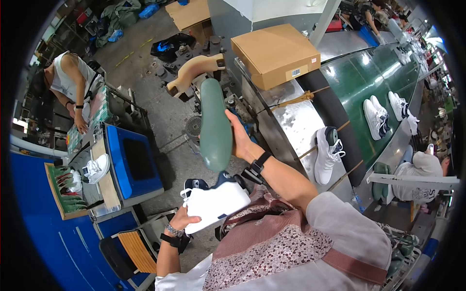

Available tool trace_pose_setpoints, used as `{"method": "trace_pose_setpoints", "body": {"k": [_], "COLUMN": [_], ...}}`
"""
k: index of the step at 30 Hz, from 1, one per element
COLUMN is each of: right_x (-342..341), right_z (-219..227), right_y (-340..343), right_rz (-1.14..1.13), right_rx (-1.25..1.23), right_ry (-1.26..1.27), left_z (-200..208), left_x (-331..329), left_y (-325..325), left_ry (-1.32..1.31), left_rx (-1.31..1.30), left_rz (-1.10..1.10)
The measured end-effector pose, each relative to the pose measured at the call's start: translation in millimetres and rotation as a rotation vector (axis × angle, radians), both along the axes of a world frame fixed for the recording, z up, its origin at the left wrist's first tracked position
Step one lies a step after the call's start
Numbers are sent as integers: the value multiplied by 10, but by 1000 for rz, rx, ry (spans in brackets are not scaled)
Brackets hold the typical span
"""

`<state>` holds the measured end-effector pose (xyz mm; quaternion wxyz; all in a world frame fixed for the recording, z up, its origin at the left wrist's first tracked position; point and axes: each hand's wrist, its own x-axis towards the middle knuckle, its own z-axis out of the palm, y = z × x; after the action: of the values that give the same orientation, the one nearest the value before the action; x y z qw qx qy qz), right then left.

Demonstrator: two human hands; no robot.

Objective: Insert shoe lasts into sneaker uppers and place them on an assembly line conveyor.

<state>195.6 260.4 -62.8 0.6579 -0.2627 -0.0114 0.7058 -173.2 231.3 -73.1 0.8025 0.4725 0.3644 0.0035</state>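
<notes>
White trainer (98, 169) on wooden surface (108, 194), my left hand (183, 221) over the feed, fingers closed on a navy-collared sneaker (216, 206), green shoe last (215, 128) just beyond it, gripped by my right hand (239, 139), fingers partly hidden, cardboard box (276, 51), laced shoe (326, 160) on metal surface (302, 131).

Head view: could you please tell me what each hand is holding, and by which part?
Left hand: a white shoe, by its front end. Right hand: a green foot-shaped form, by its right edge.

Bright in here; glare whitens the green belt (353, 103) and metal plate (297, 116), and edges bow toward a black rim.
</notes>
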Motion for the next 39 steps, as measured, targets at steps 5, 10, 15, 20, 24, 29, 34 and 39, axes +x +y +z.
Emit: {"method": "trace_pose_setpoints", "body": {"k": [5,10,15,20,24,29,34,39], "right_x": [639,1515,2128,1924,1724,2101,2327,2301], "right_z": [408,636,-84,-1054,-1595,-885,-549,-594], "right_y": [-852,-2219,-4051,-5103,-5640,-4995,-4779,-4714], "right_rz": [54,-305,-781,-677,-265,-530,-672,-696], "right_rx": [313,270,-246,-1336,-1341,-1038,-905,-786], "right_ry": [-26,-234,-585,-1373,-1583,-1899,-1768,-1744], "left_z": [-114,-181,-348,-1208,-1119,-694,-1016,-891], "left_x": [612,2086,3996,5046,5231,5336,5611,5598], "left_y": [-107,-178,-502,-996,-1473,-2455,-2649,-2248], "left_ry": [334,373,479,369,332,-75,26,78], "left_rx": [248,533,1051,1332,1683,1410,1393,1229], "left_rz": [-194,-357,-183,-290,-135,-894,-710,-694]}}
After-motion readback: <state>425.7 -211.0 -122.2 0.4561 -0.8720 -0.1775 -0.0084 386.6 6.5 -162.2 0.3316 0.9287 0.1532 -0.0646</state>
